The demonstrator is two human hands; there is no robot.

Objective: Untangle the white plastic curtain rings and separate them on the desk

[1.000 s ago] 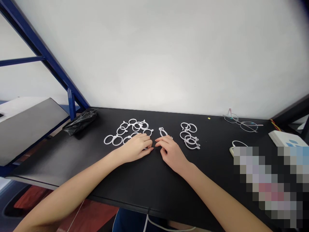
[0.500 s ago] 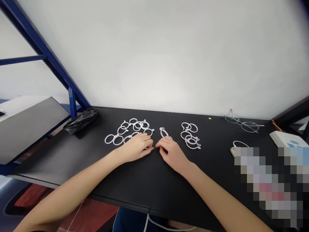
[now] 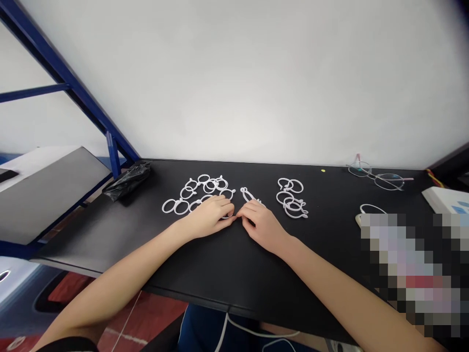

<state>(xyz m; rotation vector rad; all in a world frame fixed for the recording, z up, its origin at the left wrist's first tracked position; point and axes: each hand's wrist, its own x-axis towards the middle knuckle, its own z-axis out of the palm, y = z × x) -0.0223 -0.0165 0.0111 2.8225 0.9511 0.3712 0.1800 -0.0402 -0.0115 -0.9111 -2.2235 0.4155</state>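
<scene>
So, both bare hands sit low on the black surface (image 3: pixel 220 264), and everything here is best placed from a narrow, pinched white plastic loop (image 3: pixel 247 194) lying between two clusters of thin rings. The person's left hand (image 3: pixel 210 216) lies to the left of that loop, over the near edge of the larger cluster of white plastic rings (image 3: pixel 198 191). Its slightly curved fingers (image 3: pixel 225 210) rest open on the rings, with no clear grip on any one of them. The right hand (image 3: pixel 262 227) sits just below the loop, and its fingers (image 3: pixel 246 211) reach left until their tips nearly meet those of the other hand. The loop's lower end seems to run beneath that hand, but I cannot tell whether those fingers are closed on it. A smaller cluster of white plastic rings (image 3: pixel 291 198) lies to the right of the loop, with no hand on it. Farther right of the loop lie thin wire-framed eyeglasses (image 3: pixel 377 176), and farther left a crumpled black plastic bag (image 3: pixel 128 181). Judging by how things lie, the work in hand is at the rings around the loop, with none lifted clear of the surface. Because they are thin and overlap, separating one would call for a narrow fingertip pinch.
</scene>
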